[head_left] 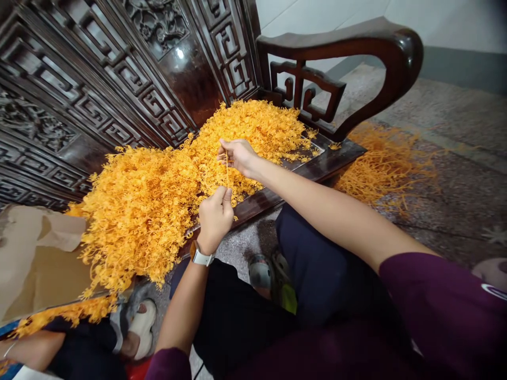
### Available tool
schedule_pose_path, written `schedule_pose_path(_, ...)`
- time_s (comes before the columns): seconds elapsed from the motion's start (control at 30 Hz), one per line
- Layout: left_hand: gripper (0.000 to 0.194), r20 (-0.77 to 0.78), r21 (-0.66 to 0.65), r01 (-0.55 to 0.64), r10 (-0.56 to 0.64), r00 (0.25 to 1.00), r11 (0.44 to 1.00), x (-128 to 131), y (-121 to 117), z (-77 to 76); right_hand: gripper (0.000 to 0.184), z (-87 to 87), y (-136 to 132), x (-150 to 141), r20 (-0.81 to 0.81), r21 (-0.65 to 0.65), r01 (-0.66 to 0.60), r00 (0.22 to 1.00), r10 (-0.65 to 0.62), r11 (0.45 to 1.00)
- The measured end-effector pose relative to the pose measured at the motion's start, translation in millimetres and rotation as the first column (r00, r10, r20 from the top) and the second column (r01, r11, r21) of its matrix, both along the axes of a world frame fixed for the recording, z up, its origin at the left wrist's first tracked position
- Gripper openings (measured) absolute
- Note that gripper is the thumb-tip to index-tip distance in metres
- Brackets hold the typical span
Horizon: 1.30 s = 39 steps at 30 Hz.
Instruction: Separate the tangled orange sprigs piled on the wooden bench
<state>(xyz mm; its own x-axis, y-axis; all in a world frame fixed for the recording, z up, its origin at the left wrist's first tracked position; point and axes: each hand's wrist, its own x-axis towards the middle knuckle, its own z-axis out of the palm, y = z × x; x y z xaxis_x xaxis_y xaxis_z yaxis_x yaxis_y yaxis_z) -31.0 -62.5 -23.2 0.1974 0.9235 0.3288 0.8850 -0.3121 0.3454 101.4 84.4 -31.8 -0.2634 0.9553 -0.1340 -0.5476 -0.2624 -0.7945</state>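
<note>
Bench of dark carved wood (174, 79) filled the upper left of the frame, its fretwork back and curved armrest (396, 53) rising over a speckled stone floor (447, 116). A great heap of orange branching sprigs (158, 211) lay across the seat and spilled onto flattened cardboard (39, 264) at lower left, with a looser drift (384, 169) on the floor beyond the arm. Above the heap, at centre, the person's right hand (236, 157) pinched the top of one thin sprig (227, 169) in its fingertips, and the left hand (216, 219), a white-strapped watch (202, 257) on its wrist, closed on the lower end. At lower left, another person's forearm (31, 348) lay near a white slipper (142, 327).
</note>
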Motion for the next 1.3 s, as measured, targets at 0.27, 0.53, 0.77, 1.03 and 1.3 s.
schedule_pose_path(0.27, 0.038, 0.028, 0.032, 0.012, -0.013, 1.000, 0.999, 1.0, -5.9, 5.2, 0.043, -1.2, -0.4, -5.2, -0.008, -0.037, 0.020, 1.000, -0.020, 0.999)
schedule_pose_path(0.53, 0.038, 0.025, 0.079, 0.033, -0.035, 0.999, 0.996, 1.1, -11.8, 9.2, 0.042, 2.4, -4.9, -6.5, -0.047, -0.087, 0.047, 0.998, -0.051, 0.995)
schedule_pose_path(0.77, 0.037, -0.025, 0.208, 0.090, -0.087, 0.996, 0.974, 0.6, -17.0, 11.9, 0.043, 6.0, -0.3, -13.2, -0.102, -0.153, 0.079, 0.990, -0.096, 0.985)
schedule_pose_path(1.03, 0.030, 0.002, 0.346, 0.216, -0.231, 0.973, 0.913, -5.7, -47.1, 8.3, 0.040, 26.3, 22.1, 69.6, -0.066, 0.032, 0.154, 0.986, -0.152, 0.988)
schedule_pose_path(1.3, 0.038, 0.325, 0.155, -0.166, 0.108, 0.939, 0.974, -56.3, 12.0, -9.2, 0.047, 14.6, -105.9, 85.7, 0.659, 0.423, -0.725, 0.658, 0.366, 0.543)
